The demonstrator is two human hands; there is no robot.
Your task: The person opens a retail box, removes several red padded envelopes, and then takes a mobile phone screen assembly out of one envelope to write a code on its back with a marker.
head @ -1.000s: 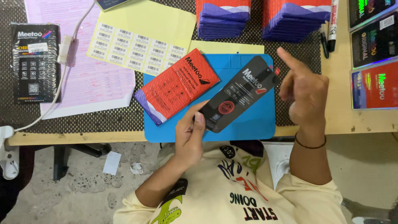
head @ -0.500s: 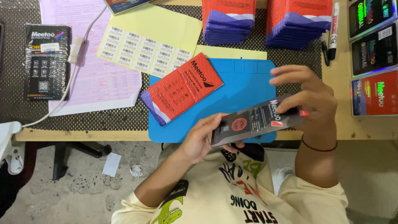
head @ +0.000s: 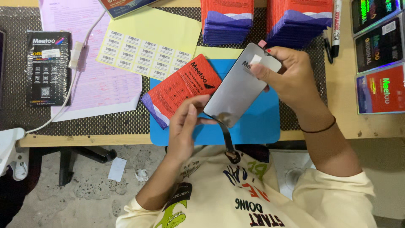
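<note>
Fingers (head: 192, 112) of the left hand (head: 185, 126) close on the lower left corner of a dark phone screen panel (head: 238, 88). The fingers (head: 270, 69) of the right hand (head: 291, 78) pinch its upper end, so the panel hangs tilted in the air, clear of the surface.

Below it the bench (head: 371, 126) runs across the whole view, most of it covered by a black mesh mat (head: 105, 122). On the mesh lie a pink paper sheet (head: 97, 88), a yellow sheet of barcode labels (head: 168, 38) overlapping it, and a blue work mat (head: 261, 126) straight under the panel. Two stacks of red and purple packets (head: 228, 21) stand at the far edge, and glossy boxes (head: 382, 88) lie at the right.

One red packet (head: 181, 90) lies slantwise, half on the blue mat, just beside the left hand. A black packet (head: 48, 67) rests well apart at the left, and a marker pen (head: 336, 25) lies between the stacks and the boxes.

A thin flex cable (head: 228, 139) dangles from the panel's lower end towards the person's shirt. A small white tab (head: 256, 59) sits on the glass at the right fingertips.

I judge this to be the handling or checking of the bare panel, out of its packet and held by its edges. Any next move calls for a grip kept to the edges and slack in the hanging flex cable.
</note>
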